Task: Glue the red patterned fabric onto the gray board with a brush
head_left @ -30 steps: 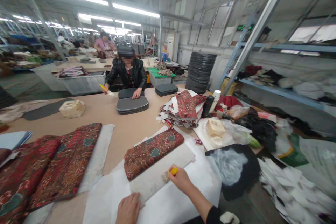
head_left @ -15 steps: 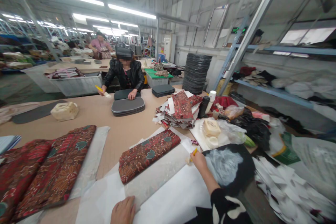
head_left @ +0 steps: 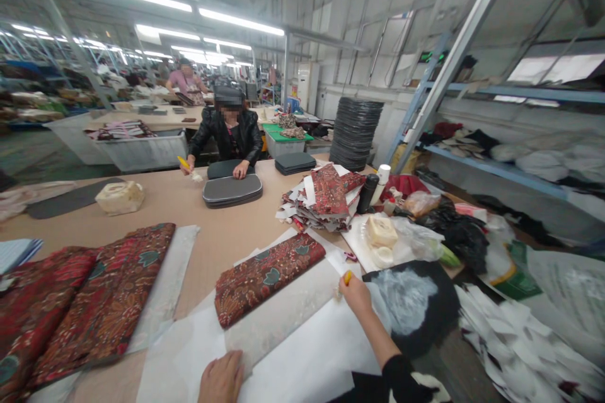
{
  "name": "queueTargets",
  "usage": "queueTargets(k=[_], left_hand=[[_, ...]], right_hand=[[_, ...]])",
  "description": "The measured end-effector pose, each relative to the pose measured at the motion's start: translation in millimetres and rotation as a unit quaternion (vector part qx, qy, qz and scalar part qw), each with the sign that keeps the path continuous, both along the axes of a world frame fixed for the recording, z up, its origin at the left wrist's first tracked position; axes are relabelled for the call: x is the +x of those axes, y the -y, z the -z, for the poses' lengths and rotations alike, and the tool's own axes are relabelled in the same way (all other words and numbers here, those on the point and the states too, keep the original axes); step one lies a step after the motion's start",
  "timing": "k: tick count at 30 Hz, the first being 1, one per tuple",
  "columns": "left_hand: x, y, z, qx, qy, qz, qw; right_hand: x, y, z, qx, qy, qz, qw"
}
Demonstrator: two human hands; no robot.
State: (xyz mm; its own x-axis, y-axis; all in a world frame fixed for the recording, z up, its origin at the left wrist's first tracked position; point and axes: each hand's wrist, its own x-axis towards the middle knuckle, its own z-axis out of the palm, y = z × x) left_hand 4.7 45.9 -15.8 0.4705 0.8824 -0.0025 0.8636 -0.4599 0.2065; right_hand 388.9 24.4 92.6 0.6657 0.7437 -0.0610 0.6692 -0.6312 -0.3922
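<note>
Right hand (head_left: 357, 294) clamped on the yellow-handled brush (head_left: 348, 278), left hand (head_left: 221, 378) flat, gripping nothing — I'd stroke evenly, bristles clear of the folded floral fabric (head_left: 269, 278).

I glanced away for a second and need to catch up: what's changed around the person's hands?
The right hand has moved the brush from mid-strip to the right-hand end of the pale strip. Nothing was taken up or let go. The left hand stays at the strip's near end; the folded patterned cloth lies as before.
</note>
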Motion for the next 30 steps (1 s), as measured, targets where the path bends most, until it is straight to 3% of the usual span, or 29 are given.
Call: queueTargets(k=[3, 5, 7, 9, 12, 16, 22, 26, 30], left_hand=[[4.5, -0.2, -7.9, -0.018, 0.013, -0.016, 1.000], [9.0, -1.0, -18.1, -0.037, 0.024, -0.032, 0.999], [13.4, -3.0, -28.8, -0.058, 0.032, -0.061, 0.996], [16.3, -5.5, -36.8, -0.083, 0.039, -0.098, 0.991], [16.7, -8.4, -41.8, -0.110, 0.062, -0.134, 0.983], [14.2, -10.2, -40.6, -0.119, 0.106, -0.142, 0.977], [11.4, -14.0, -37.1, -0.125, 0.173, -0.188, 0.959], [10.0, -13.0, -39.4, -0.141, 0.165, -0.177, 0.960], [11.5, -9.2, -45.5, -0.140, 0.130, -0.157, 0.969]], right_hand=[[-56.7, -3.0, 1.3, 0.076, -0.097, -0.089, 0.988], [-107.9, -3.6, 7.9, 0.112, -0.199, -0.161, 0.960], [-153.7, -1.3, 15.6, 0.113, -0.282, -0.227, 0.925], [-181.1, 2.4, 20.5, 0.089, -0.303, -0.280, 0.907], [-182.5, 3.9, 16.8, 0.029, -0.202, -0.306, 0.930], [-168.6, -2.5, -0.4, 0.001, -0.032, -0.277, 0.960], [-211.4, -0.3, 3.4, 0.044, -0.179, -0.381, 0.906], [-215.1, 4.6, 6.6, -0.035, -0.102, -0.378, 0.919], [-210.9, 4.0, 2.0, -0.012, -0.097, -0.402, 0.910]])
